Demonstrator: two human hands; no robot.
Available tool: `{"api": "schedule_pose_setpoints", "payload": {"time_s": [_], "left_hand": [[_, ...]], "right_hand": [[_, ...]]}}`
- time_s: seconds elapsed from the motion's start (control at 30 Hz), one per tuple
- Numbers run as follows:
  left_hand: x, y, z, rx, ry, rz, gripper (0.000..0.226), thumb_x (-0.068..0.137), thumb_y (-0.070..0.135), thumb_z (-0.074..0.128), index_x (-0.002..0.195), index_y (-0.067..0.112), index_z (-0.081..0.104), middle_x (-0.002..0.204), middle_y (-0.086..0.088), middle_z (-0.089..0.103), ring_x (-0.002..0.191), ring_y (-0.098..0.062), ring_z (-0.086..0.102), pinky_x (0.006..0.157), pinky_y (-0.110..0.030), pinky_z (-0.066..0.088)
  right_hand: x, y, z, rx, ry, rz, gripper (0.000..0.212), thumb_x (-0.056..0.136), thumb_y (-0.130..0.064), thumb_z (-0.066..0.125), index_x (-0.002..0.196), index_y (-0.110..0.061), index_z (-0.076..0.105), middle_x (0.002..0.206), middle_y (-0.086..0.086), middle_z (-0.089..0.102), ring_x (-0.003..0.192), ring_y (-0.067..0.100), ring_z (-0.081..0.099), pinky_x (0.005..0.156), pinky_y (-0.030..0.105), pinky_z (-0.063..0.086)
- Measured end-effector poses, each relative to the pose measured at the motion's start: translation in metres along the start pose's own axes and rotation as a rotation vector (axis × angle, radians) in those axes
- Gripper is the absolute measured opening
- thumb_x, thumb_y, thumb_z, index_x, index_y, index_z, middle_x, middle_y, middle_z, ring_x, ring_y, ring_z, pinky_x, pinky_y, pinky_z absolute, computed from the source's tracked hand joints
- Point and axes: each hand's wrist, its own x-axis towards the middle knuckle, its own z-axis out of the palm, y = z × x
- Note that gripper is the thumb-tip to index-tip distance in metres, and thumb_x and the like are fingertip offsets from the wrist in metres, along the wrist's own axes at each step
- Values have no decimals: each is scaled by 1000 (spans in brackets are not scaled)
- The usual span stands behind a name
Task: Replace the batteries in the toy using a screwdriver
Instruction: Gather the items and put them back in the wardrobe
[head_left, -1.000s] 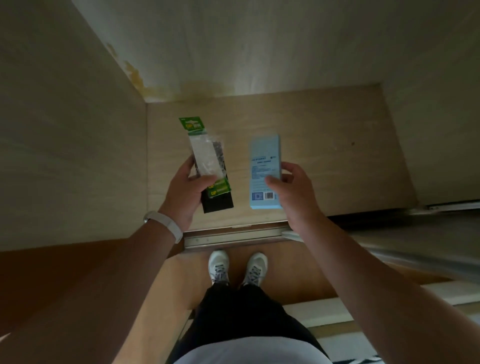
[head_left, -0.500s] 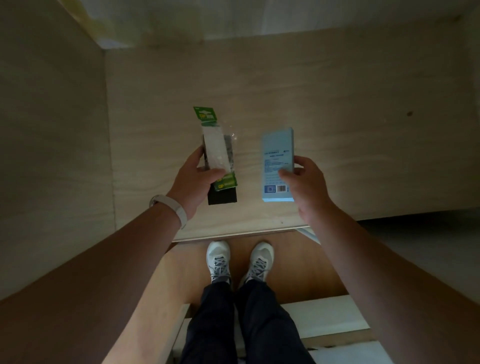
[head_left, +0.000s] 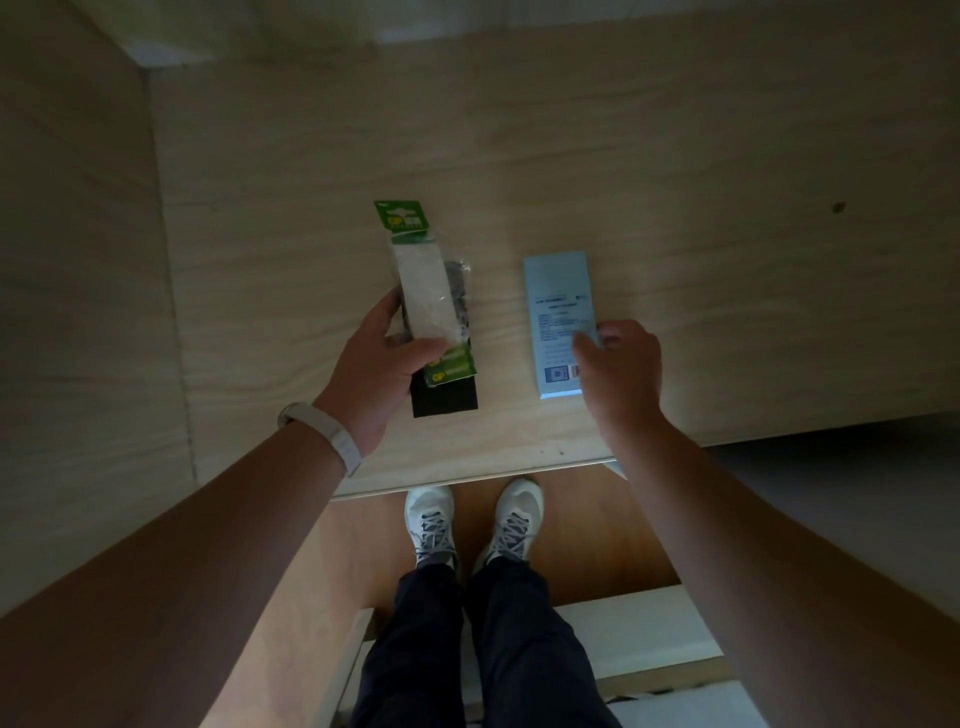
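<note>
Left hand (head_left: 371, 374) clamps fingers and thumb round battery pack (head_left: 426, 291). Right hand (head_left: 621, 374) pinches blue box (head_left: 556, 306), right of it.

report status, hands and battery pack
Left hand grips battery pack, black piece beneath it. Right hand pinches blue box at its edge. Both over wooden surface; nothing blocking, no toy in view.

Pale wood-grain tabletop (head_left: 675, 156) carried a light blue box (head_left: 558, 301) flat near its front edge and, apart to the left, a green-headed battery pack (head_left: 423, 296) stacked over a black flat piece (head_left: 447, 402); full contact with the wood was unclear.
</note>
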Motion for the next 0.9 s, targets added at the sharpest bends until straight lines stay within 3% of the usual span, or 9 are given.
{"api": "schedule_pose_setpoints", "payload": {"time_s": [0.13, 0.23, 0.3, 0.47, 0.57, 0.7, 0.77, 0.83, 0.9], "left_hand": [[-7, 5, 1, -43, -12, -2, 70, 90, -5, 64, 150, 23, 41, 99, -4, 78, 87, -16, 76, 65, -22, 58], [-15, 8, 1, -65, -16, 12, 71, 89, -7, 63, 149, 23, 41, 94, -1, 79, 86, -14, 76, 65, -22, 58], [-21, 10, -1, -62, -26, 32, 69, 89, -7, 64, 147, 24, 42, 94, 0, 80, 86, -14, 76, 67, -22, 58], [-29, 10, -8, -64, -59, 66, 71, 87, -7, 67, 147, 22, 43, 107, -10, 77, 97, -24, 75, 82, -33, 61], [-30, 6, -14, -65, -63, 80, 76, 85, -6, 70, 150, 21, 40, 109, -13, 76, 101, -28, 74, 86, -37, 60], [-31, -1, -22, -70, -54, 90, 81, 84, -6, 72, 151, 23, 39, 113, -13, 75, 102, -27, 73, 83, -35, 61], [-31, -3, -25, -83, -53, 88, 79, 85, -6, 70, 151, 24, 39, 113, -13, 75, 102, -26, 73, 82, -34, 61], [-31, -4, -29, -100, -58, 83, 73, 89, -3, 67, 151, 24, 40, 115, -13, 74, 103, -25, 73, 81, -35, 61], [-30, -6, -32, -112, -40, 77, 67, 92, -3, 63, 150, 23, 41, 113, -11, 75, 101, -23, 74, 80, -35, 62]], "right_hand": [[-22, -16, -7, -2, 4, -176, 24, 88, -26, 63, 109, -17, 62, 103, -1, 56, 95, 17, 61, 78, 32, 53], [-45, -40, -10, 19, -276, -257, 21, 93, -27, 61, 113, -20, 58, 95, -6, 60, 81, 1, 58, 70, 18, 48], [-59, -52, -9, 33, -446, -269, 28, 93, -32, 63, 119, -23, 56, 97, -8, 62, 83, -2, 58, 68, 11, 44], [-75, -69, 6, 93, -563, -233, 46, 88, -35, 70, 130, -23, 54, 101, -6, 65, 88, 8, 65, 74, 28, 53], [-75, -72, 15, 126, -577, -192, 39, 86, -29, 73, 122, -25, 61, 95, -7, 67, 88, 12, 68, 84, 42, 57], [-75, -72, 22, 169, -588, -179, 24, 84, -18, 72, 105, -30, 66, 86, -5, 67, 87, 22, 71, 84, 53, 56], [-75, -72, 25, 214, -621, -148, 26, 85, -13, 71, 107, -25, 67, 84, -4, 66, 87, 25, 71, 82, 49, 58], [-74, -72, 27, 312, -678, -97, 29, 86, -7, 69, 113, -19, 64, 83, -2, 63, 84, 21, 69, 76, 36, 58], [-73, -73, 28, 395, -701, -55, 28, 87, -1, 68, 106, -22, 62, 80, -3, 58, 80, 14, 66, 72, 26, 55]]}}
